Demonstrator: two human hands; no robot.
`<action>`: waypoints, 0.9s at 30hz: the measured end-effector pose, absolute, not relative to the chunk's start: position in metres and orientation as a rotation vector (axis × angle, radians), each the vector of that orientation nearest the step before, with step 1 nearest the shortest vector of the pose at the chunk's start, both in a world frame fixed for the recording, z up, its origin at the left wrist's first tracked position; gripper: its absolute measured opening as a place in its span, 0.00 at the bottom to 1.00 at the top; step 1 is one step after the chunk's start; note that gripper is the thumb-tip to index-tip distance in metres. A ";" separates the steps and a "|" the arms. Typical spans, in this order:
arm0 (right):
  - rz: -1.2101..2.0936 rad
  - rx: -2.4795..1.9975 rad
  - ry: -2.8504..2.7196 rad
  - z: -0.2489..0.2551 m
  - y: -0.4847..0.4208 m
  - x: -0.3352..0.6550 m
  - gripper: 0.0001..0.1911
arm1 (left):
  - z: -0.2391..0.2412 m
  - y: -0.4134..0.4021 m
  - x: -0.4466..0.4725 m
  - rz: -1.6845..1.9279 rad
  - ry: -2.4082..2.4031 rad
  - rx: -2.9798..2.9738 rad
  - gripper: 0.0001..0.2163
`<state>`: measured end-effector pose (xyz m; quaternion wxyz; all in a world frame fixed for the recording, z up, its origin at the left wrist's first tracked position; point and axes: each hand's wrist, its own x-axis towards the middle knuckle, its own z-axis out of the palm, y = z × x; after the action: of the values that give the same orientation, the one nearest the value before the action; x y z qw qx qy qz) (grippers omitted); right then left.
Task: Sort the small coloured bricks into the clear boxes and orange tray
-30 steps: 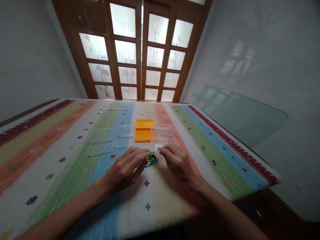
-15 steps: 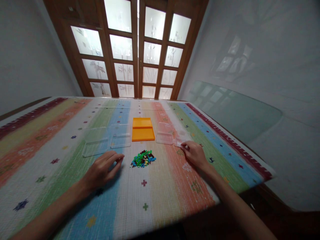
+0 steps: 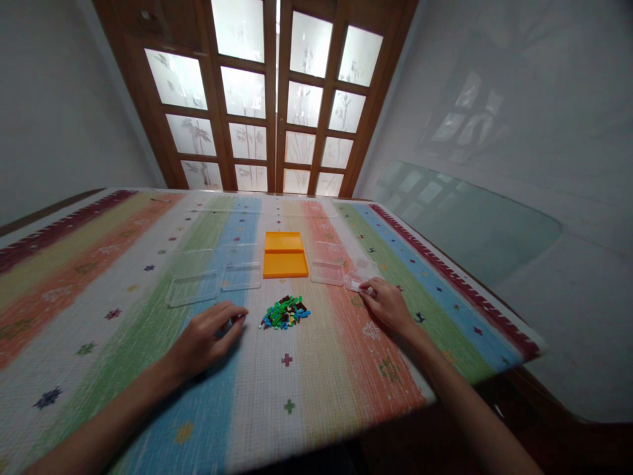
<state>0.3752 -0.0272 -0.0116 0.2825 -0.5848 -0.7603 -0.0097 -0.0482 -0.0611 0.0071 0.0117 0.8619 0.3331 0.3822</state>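
Observation:
A loose pile of small toy bricks (image 3: 285, 313), mostly green, blue and dark brown, lies on the striped tablecloth. Left of it rests my left hand (image 3: 210, 335), thumb and forefinger drawn together; anything between them is too small to make out. My right hand (image 3: 388, 305) has its fingertips closed at the near right edge of a small clear plastic box (image 3: 353, 282), with something whitish by the fingers. Behind the pile stands an open orange case (image 3: 285, 265), its lid raised at the back.
Two open clear plastic boxes stand left of the orange case, one farther out (image 3: 192, 300) and one closer (image 3: 241, 285). Another clear box (image 3: 327, 281) sits right of the case. The tablecloth (image 3: 267, 382) covers the table; a wall (image 3: 583, 277) runs along the right.
The whole view has shifted slightly. Both hands keep nearly the same places and poses; the bricks and boxes look unmoved.

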 end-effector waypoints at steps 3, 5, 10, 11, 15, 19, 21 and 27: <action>-0.023 -1.561 -2.032 -0.013 -0.027 0.375 0.10 | 0.007 -0.061 -0.049 1.178 1.043 2.671 0.06; -0.025 -1.561 -2.025 -0.013 -0.027 0.375 0.10 | 0.007 -0.061 -0.049 1.165 1.053 2.659 0.07; 0.002 -1.547 -2.016 -0.012 -0.028 0.374 0.10 | 0.009 -0.060 -0.049 1.162 1.098 2.660 0.07; 0.005 -1.543 -2.017 -0.012 -0.028 0.374 0.10 | 0.009 -0.060 -0.049 1.166 1.104 2.662 0.08; 0.001 -1.536 -2.025 -0.012 -0.028 0.374 0.10 | 0.011 -0.061 -0.051 1.158 1.122 2.654 0.08; -0.001 -1.533 -2.027 -0.013 -0.029 0.375 0.10 | 0.009 -0.060 -0.052 1.137 1.118 2.641 0.09; 0.004 -1.532 -2.023 -0.014 -0.028 0.375 0.10 | 0.007 -0.059 -0.053 1.126 1.129 2.642 0.09; -0.003 -1.527 -2.013 -0.015 -0.026 0.375 0.10 | 0.004 -0.058 -0.055 1.086 1.160 2.623 0.09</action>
<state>0.3745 -0.0264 -0.0151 0.3029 -0.5759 -0.7593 -0.0013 -0.0551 -0.0578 0.0042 0.0374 0.8548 0.3780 0.3537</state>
